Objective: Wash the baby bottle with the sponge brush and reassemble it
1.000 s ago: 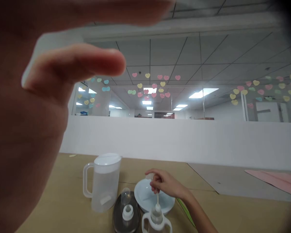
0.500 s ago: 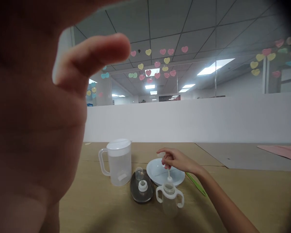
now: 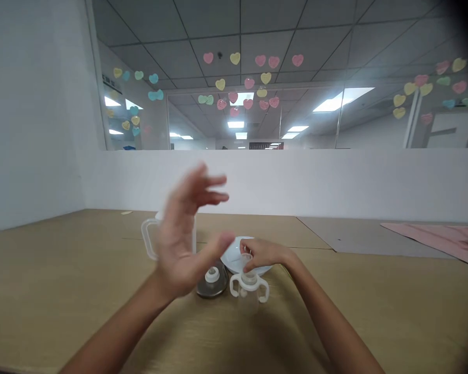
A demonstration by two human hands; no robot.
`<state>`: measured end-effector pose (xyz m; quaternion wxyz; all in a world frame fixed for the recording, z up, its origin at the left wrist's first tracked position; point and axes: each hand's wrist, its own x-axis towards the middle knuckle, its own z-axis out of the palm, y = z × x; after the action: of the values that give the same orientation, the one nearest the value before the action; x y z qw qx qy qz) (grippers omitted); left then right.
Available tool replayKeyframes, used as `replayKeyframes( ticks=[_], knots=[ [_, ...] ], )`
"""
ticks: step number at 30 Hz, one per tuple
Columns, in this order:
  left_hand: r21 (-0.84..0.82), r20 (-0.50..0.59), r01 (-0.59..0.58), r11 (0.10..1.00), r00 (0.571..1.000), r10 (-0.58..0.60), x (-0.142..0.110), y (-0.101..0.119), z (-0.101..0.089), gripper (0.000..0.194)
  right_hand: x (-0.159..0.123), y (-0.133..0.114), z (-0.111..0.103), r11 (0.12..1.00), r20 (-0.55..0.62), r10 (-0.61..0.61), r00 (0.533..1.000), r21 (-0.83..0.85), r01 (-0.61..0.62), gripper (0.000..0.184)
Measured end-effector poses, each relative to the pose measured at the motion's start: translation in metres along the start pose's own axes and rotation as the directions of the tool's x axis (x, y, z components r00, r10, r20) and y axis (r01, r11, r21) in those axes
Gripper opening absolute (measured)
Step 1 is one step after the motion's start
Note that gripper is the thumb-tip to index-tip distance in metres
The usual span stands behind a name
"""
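Moved: left hand [image 3: 183, 228] has dropped into my view, blurred, wide open, holding nothing.
Table: tan tabletop [image 3: 42, 270], pink sheet [image 3: 432, 234] off to the right.
Obstruction: that hand hides most of a clear plastic pitcher [image 3: 148, 238].
Behind: white plate [image 3: 234, 254].
Beside: dark oval tray [image 3: 212, 290].
Right hand: [image 3: 267, 254] curled at the neck of a two-handled bottle [image 3: 249, 296]; I cannot tell if it grips.

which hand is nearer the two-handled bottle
Right. The right hand is just above the two-handled bottle, at its collar, while the left hand is raised in the air to the bottle's left, clearly apart from it.
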<state>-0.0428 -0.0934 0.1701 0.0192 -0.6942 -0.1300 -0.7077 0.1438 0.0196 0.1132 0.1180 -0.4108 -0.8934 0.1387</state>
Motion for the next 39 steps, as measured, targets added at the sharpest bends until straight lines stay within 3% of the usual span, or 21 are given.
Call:
replayKeyframes(
  ticks=[2, 4, 7, 11, 13, 16, 20, 21, 22, 24, 27, 29, 31, 33, 35, 39],
  knots=[
    [0.228, 0.127, 0.023, 0.973, 0.991, -0.053, -0.031, -0.042, 0.01, 0.036, 0.002, 0.001, 0.002, 0.999, 0.074, 0.03, 0.997, -0.031, -0.028, 0.043],
    [0.419, 0.145, 0.113, 0.901, 0.971, -0.189, -0.07, -0.088, 0.015, 0.018, 0.003, 0.002, 0.003, 0.999, 0.11, 0.041, 0.993, -0.025, -0.038, 0.045],
    [0.621, 0.219, 0.244, 0.745, 0.859, -0.463, -0.122, -0.139, 0.011, 0.015, 0.001, 0.002, 0.0, 0.999, 0.156, 0.048, 0.987, 0.007, -0.049, 0.049],
    [0.737, 0.37, 0.219, 0.639, 0.66, -0.653, -0.152, -0.161, 0.002, 0.018, 0.0, 0.002, -0.004, 0.998, 0.163, 0.042, 0.986, 0.048, -0.051, 0.055],
    [0.745, 0.401, 0.222, 0.629, 0.605, -0.688, -0.155, -0.162, -0.001, 0.016, 0.001, 0.004, -0.004, 0.996, 0.132, 0.044, 0.99, 0.065, -0.053, 0.057],
    [0.707, 0.387, 0.278, 0.651, 0.618, -0.684, -0.155, -0.164, -0.002, 0.017, 0.005, 0.008, -0.001, 0.996, 0.047, 0.053, 0.998, 0.072, -0.056, 0.055],
    [0.539, 0.151, 0.458, 0.707, 0.773, -0.616, -0.151, -0.165, -0.003, 0.02, 0.012, 0.015, 0.006, 0.994, -0.133, 0.033, 0.991, 0.106, -0.019, 0.042],
    [0.455, 0.069, 0.518, 0.724, 0.79, -0.609, -0.149, -0.164, -0.002, 0.022, 0.015, 0.017, 0.009, 0.992, -0.178, 0.027, 0.984, 0.127, -0.004, 0.038],
    [0.341, 0.002, 0.585, 0.735, 0.782, -0.623, -0.147, -0.163, 0.0, 0.023, 0.019, 0.018, 0.012, 0.988, -0.221, 0.023, 0.975, 0.153, 0.011, 0.036],
    [0.04, -0.053, 0.716, 0.697, 0.698, -0.714, -0.143, -0.161, 0.005, 0.026, 0.027, 0.02, 0.02, 0.972, -0.278, 0.011, 0.961, 0.227, 0.055, 0.035],
    [-0.335, 0.075, 0.808, 0.484, 0.535, -0.841, -0.141, -0.158, 0.015, 0.028, 0.039, 0.019, 0.037, 0.898, -0.264, -0.018, 0.964, 0.42, 0.132, 0.04],
    [-0.434, 0.174, 0.821, 0.371, 0.481, -0.859, -0.141, -0.154, 0.02, 0.029, 0.046, 0.019, 0.047, 0.834, -0.234, -0.027, 0.972, 0.531, 0.151, 0.04],
    [-0.458, 0.216, 0.828, 0.323, 0.456, -0.864, -0.142, -0.15, 0.022, 0.029, 0.05, 0.018, 0.055, 0.812, -0.229, -0.031, 0.973, 0.562, 0.158, 0.035],
    [-0.428, 0.204, 0.84, 0.333, 0.449, -0.87, -0.141, -0.147, 0.023, 0.029, 0.053, 0.018, 0.058, 0.819, -0.254, -0.02, 0.967, 0.55, 0.162, 0.03],
    [-0.361, 0.163, 0.842, 0.4, 0.479, -0.862, -0.141, -0.146, 0.021, 0.03, 0.054, 0.019, 0.059, 0.838, -0.311, 0.001, 0.951, 0.519, 0.169, 0.027],
    [-0.156, 0.104, 0.777, 0.61, 0.627, -0.772, -0.142, -0.147, 0.019, 0.033, 0.055, 0.021, 0.058, 0.894, -0.398, 0.029, 0.917, 0.421, 0.155, 0.021]
  ],
)
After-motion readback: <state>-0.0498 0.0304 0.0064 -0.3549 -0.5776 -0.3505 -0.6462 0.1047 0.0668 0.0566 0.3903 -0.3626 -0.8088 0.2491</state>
